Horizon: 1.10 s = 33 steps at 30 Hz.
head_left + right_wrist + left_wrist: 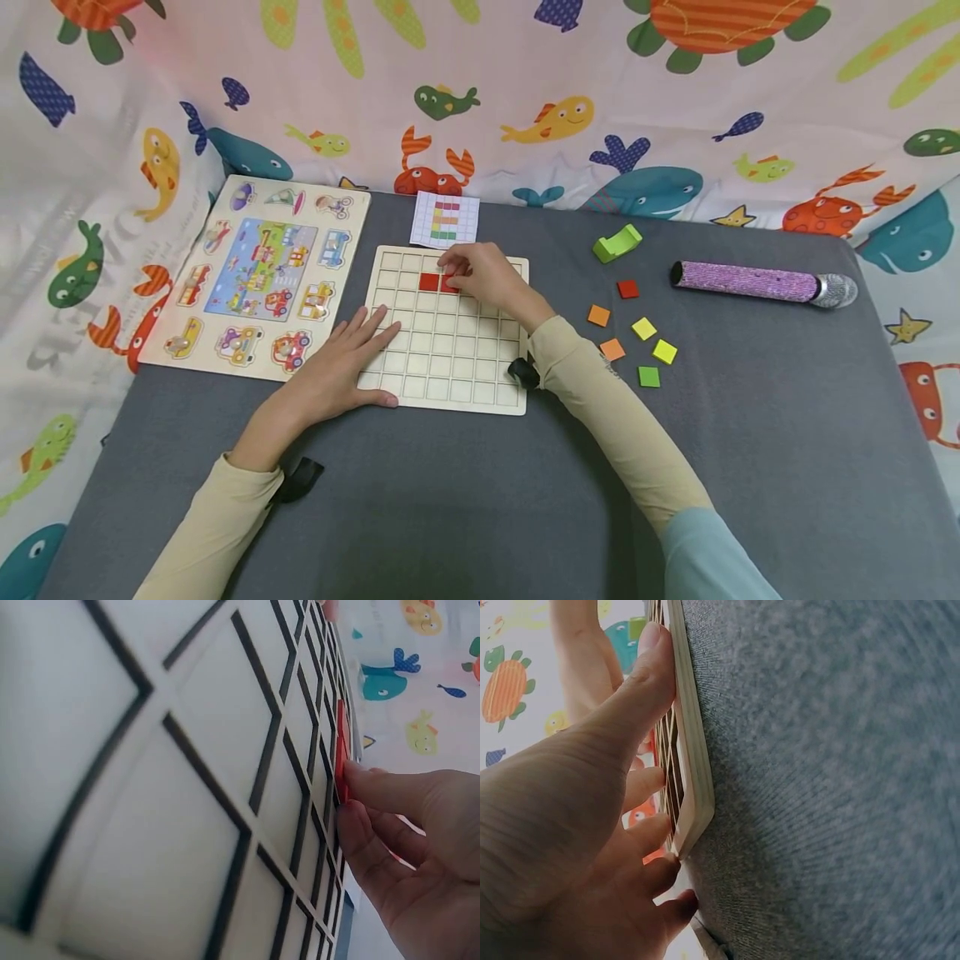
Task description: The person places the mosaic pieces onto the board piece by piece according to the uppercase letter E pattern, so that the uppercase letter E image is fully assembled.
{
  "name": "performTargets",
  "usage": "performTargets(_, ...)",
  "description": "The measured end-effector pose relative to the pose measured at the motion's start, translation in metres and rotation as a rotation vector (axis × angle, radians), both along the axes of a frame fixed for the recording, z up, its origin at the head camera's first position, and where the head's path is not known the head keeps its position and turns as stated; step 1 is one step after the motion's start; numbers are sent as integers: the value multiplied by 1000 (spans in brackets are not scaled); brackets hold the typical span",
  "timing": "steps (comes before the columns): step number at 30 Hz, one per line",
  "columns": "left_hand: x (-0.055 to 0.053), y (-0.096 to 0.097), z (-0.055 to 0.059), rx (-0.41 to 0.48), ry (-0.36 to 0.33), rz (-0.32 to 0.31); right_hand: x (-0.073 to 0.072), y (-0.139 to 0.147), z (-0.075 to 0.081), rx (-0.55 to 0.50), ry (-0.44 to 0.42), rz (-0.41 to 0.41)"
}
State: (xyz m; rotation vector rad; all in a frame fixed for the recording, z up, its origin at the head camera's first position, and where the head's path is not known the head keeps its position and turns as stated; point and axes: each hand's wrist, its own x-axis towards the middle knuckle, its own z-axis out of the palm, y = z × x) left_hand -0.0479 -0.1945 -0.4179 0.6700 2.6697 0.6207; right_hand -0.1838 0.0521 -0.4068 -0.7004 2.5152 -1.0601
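A pale wooden grid board (427, 343) lies on the grey table. Against its left edge rests my left hand (341, 367), fingers spread over the squares and thumb along the near edge. One red square tile (429, 282) sits in the grid's upper part. Just right of it, my right hand (483, 275) pinches a second red tile (448, 284) between thumb and finger, down at the grid. From the right wrist view, thumb and fingertip meet at the red tile's (342, 754) edge. Behind the board lies a paper card (457, 206) with a coloured square pattern.
Right of the board lie loose tiles: red (627, 289), orange (598, 315), yellow (664, 351) and green (648, 377). A green curved block (618, 243) and a glittery purple microphone (746, 282) are farther off. A picture puzzle board (191, 287) lies at left.
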Motion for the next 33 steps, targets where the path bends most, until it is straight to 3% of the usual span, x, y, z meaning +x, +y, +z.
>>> performTargets(6,2,-1,0,7,6,-2,6,23,3,-70,2,20)
performTargets(10,2,-3,0,6,3,3,11,51,5,-91,30,-21)
performTargets(18,3,-5,0,-9,-11,12,14,120,15,19,77,-119)
performTargets(25,3,-5,0,-13,-17,16,20,183,19,169,55,-123)
performTargets(33,2,-2,2,-16,-21,13,26,216,15,221,85,-139)
